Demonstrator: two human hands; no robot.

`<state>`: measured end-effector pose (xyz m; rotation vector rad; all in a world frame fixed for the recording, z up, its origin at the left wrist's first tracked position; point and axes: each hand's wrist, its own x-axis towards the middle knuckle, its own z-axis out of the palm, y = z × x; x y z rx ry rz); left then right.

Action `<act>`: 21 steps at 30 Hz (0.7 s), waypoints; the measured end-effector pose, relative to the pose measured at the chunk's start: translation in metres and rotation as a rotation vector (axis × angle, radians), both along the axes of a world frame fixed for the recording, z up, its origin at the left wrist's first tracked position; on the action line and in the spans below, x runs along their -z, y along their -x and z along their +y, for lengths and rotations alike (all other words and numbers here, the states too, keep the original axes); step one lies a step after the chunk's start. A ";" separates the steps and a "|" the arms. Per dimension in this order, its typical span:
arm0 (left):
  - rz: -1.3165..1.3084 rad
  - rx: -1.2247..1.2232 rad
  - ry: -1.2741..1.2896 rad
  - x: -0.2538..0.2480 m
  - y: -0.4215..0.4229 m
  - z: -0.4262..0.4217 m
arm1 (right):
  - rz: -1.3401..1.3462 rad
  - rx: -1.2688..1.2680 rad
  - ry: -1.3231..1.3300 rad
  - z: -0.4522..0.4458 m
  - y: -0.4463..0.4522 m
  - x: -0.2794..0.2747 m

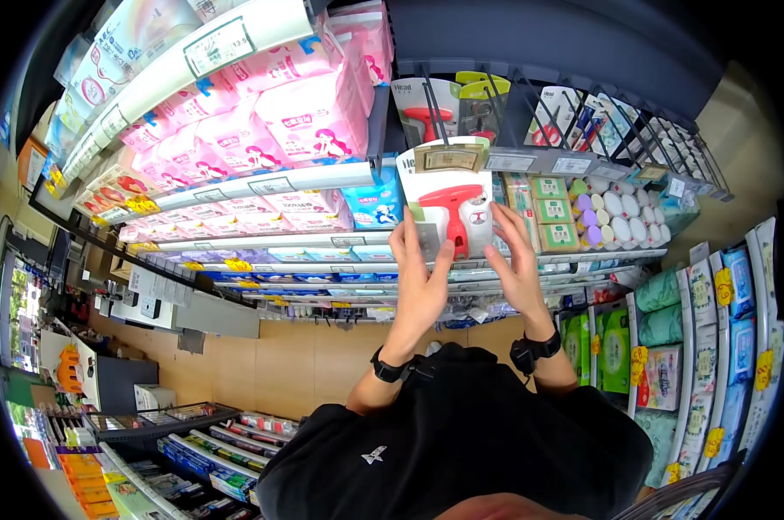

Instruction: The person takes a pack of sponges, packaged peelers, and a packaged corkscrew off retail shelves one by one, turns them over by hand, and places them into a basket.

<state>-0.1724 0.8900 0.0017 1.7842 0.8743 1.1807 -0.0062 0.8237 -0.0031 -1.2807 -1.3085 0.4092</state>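
A carded package with a red T-shaped tool stands upright between my hands, in front of the shelf. My left hand grips its left edge, with the thumb on the front near the red handle. On the right edge, my right hand holds it with the fingers along the side and the thumb at the lower front. The top of the card is at the metal hooks and partly covered by a price tag. Behind it hangs a similar card with a red tool.
Pink packages fill the upper left shelf, beside a blue pack. Long hooks stick out at the upper right. Round white containers sit right of the hands. Green packs stand at the lower right.
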 end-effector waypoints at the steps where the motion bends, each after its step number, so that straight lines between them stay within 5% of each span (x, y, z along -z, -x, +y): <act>1: 0.002 0.001 0.003 0.000 0.004 -0.003 | 0.002 0.001 0.003 -0.006 0.002 -0.002; 9: -0.011 0.001 -0.033 -0.002 0.023 -0.026 | 0.183 -0.107 0.057 -0.050 0.002 0.004; 11: -0.076 0.100 0.160 -0.003 0.025 -0.033 | 0.222 -0.120 0.064 -0.062 0.000 0.006; 21: -0.121 0.151 0.294 0.021 0.030 -0.056 | 0.281 -0.131 0.136 -0.120 -0.013 0.002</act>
